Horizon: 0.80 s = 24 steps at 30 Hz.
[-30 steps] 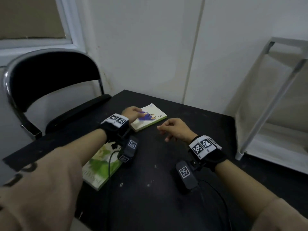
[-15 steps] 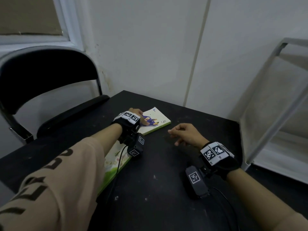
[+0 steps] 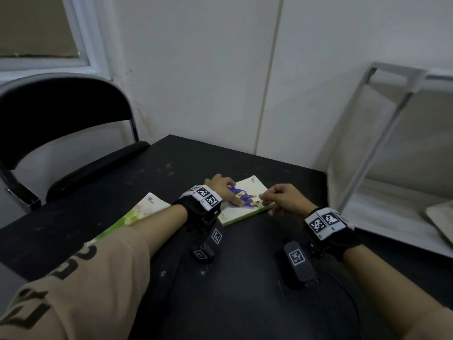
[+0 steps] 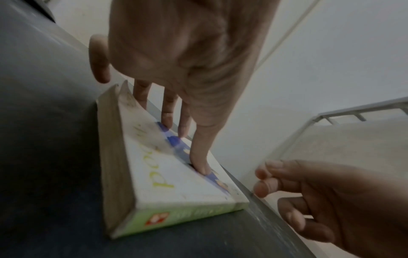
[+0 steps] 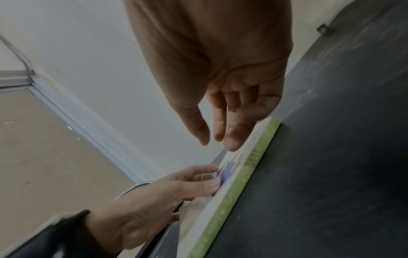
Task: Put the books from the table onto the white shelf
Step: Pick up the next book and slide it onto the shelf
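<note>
A white book with a green spine (image 3: 247, 204) (image 4: 176, 185) (image 5: 240, 176) lies flat on the black table (image 3: 245, 303). My left hand (image 3: 221, 186) (image 4: 192, 132) rests on its cover with straight fingers pressing down. My right hand (image 3: 282, 198) (image 5: 220, 137) hovers at the book's right edge, fingers loosely bent and holding nothing. A second book with a green and white cover (image 3: 139, 213) lies partly hidden under my left forearm. The white shelf (image 3: 382, 173) stands to the right of the table.
A black chair (image 3: 61, 123) stands at the table's left side. White walls close off the back. Something flat and pale (image 3: 441, 219) lies on the shelf's lower board at the right edge. A window (image 3: 36, 28) is at the top left.
My right hand has moved left up to the white book's edge. The left hand stays on the cover, and the head view has shifted.
</note>
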Available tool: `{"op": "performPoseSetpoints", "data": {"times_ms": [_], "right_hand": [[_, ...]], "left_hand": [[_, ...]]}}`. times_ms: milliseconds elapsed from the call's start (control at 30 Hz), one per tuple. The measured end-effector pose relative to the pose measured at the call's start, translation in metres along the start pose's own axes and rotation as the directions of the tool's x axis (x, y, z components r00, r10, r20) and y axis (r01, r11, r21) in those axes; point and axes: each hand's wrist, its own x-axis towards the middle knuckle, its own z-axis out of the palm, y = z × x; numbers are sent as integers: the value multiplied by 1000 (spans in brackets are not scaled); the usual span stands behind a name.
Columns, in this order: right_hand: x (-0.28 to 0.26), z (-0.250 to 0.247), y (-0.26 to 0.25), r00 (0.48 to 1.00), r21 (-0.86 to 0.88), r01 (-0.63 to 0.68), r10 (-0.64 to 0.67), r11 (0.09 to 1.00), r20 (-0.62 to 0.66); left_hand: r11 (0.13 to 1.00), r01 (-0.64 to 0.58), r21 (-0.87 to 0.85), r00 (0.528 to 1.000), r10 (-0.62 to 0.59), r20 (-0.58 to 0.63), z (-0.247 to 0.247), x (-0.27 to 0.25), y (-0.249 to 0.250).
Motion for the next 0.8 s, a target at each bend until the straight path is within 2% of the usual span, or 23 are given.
{"op": "performPoseSetpoints", "data": {"times_ms": [167, 300, 433, 567, 633, 800], "right_hand": [[23, -40, 19, 999, -32, -28, 27, 999, -29], [40, -62, 35, 998, -37, -45, 43, 998, -37], [60, -73, 50, 998, -46, -58, 57, 997, -30], [77, -77, 60, 997, -64, -70, 68, 995, -34], [82, -79, 62, 997, -75, -71, 68, 995, -41], [92, -88, 64, 996, -74, -78, 76, 994, -38]], "left_hand": [[997, -18, 80, 995, 10, 94, 3, 29, 30], [991, 22, 133, 983, -45, 178, -4, 51, 44], [997, 65, 47, 956, -76, 282, -7, 70, 50], [990, 139, 27, 938, -141, 316, 1, 100, 45], [984, 179, -6, 930, -167, 328, 1, 96, 50], [976, 190, -103, 956, -160, 245, 12, 108, 52]]}}
